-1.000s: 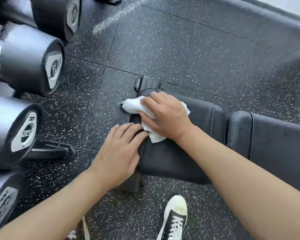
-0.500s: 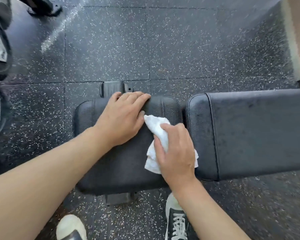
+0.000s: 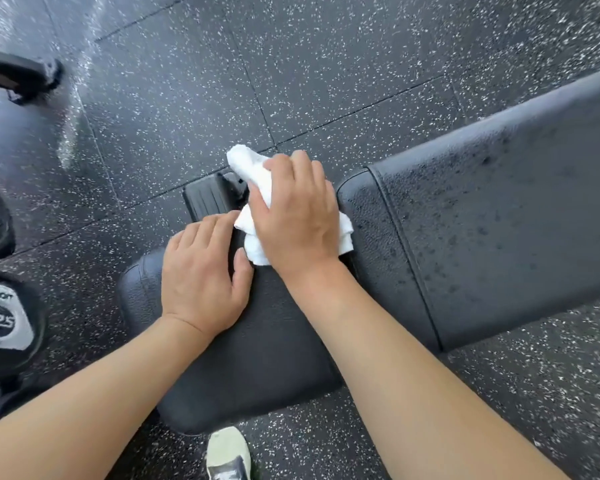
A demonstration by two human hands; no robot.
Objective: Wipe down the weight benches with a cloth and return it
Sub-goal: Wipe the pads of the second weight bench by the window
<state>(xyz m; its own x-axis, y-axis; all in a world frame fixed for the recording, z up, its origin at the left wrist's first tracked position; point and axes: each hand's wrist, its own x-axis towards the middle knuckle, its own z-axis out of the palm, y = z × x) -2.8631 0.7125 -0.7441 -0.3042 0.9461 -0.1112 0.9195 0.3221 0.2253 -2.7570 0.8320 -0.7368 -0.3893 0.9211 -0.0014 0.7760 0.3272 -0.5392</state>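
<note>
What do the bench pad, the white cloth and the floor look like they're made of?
Bench pad: probably black vinyl or leather, given its fine grain and dull sheen.
White cloth: soft, bunched terry-like fabric.
Floor: likely rubber tiles, dark with white flecks and visible seams.

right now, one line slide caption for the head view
Right hand wipes bench seat pad with white cloth; left hand rests flat.

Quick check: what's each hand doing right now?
Left hand: open, resting flat on the seat pad.
Right hand: fingers curled over the white cloth, pressing it down.
</note>
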